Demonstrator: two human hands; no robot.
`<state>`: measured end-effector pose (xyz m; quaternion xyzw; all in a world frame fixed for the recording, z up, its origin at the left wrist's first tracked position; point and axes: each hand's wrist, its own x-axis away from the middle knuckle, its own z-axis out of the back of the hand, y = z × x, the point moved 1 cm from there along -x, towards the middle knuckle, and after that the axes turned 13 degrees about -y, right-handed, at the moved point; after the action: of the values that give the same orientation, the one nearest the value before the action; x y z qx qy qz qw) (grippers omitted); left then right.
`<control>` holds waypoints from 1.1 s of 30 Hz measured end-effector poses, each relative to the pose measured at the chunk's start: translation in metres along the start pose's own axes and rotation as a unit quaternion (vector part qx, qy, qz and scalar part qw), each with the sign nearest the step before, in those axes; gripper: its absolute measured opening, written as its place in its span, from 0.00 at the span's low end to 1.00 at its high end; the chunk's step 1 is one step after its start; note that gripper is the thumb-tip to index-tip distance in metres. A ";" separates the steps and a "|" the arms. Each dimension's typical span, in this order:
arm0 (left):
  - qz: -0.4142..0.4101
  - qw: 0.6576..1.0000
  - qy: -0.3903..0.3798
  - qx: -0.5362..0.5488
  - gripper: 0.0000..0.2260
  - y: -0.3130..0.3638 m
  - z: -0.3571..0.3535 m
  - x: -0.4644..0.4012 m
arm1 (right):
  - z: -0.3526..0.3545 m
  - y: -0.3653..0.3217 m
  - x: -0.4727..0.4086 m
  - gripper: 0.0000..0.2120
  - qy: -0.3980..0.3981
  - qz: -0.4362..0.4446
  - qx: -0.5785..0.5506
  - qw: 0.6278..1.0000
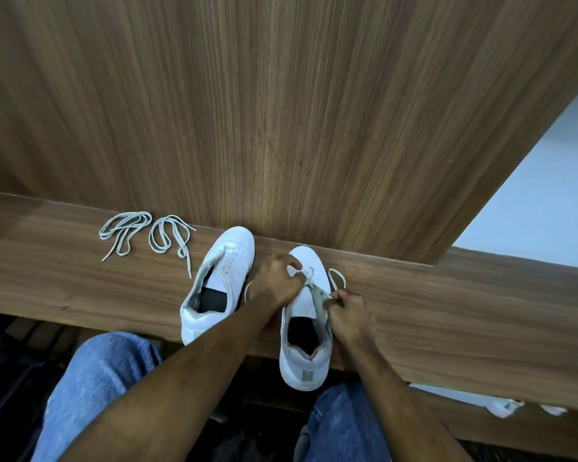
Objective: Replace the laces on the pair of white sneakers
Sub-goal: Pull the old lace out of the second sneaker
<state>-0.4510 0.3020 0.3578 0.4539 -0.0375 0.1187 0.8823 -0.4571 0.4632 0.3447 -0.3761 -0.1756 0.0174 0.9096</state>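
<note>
Your left hand [278,281] pinched the pale lace [318,285] over the toe of the right white leather sneaker [306,328] on the narrow wooden ledge [447,311], while your right hand [347,315] gripped its other end. The unlaced left white sneaker [219,281] sat just beside, and two loose grey flat laces [147,236] lay further left, against the tall wood panel [281,111].

It looks like an indoor room in a home or office, though which one cannot be told. A narrow wood-veneer desk [80,281] runs along a tall panel [281,111] of the same brown grain, like fitted furniture. A pale wall [548,195] shows at right, and a dark slatted floor [30,335] lies below the desk edge
</note>
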 end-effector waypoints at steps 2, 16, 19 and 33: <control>-0.049 0.978 -0.044 -0.197 0.15 0.006 -0.002 0.001 | 0.000 0.000 0.000 0.07 0.000 -0.002 0.007 1.000; -0.130 0.881 0.021 -0.455 0.13 0.001 -0.017 0.009 | -0.004 -0.002 0.002 0.09 0.010 0.011 0.056 0.998; -0.132 0.935 0.124 -0.305 0.09 -0.002 -0.018 0.011 | -0.004 0.001 0.002 0.08 0.017 0.016 0.051 0.998; -0.091 0.949 0.044 -0.298 0.18 0.010 -0.007 0.010 | -0.006 0.002 0.002 0.09 0.022 0.016 0.043 0.999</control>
<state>-0.4442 0.3151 0.3637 0.1658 0.0086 0.0414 0.9852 -0.4525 0.4607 0.3400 -0.3395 -0.1489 0.0311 0.9282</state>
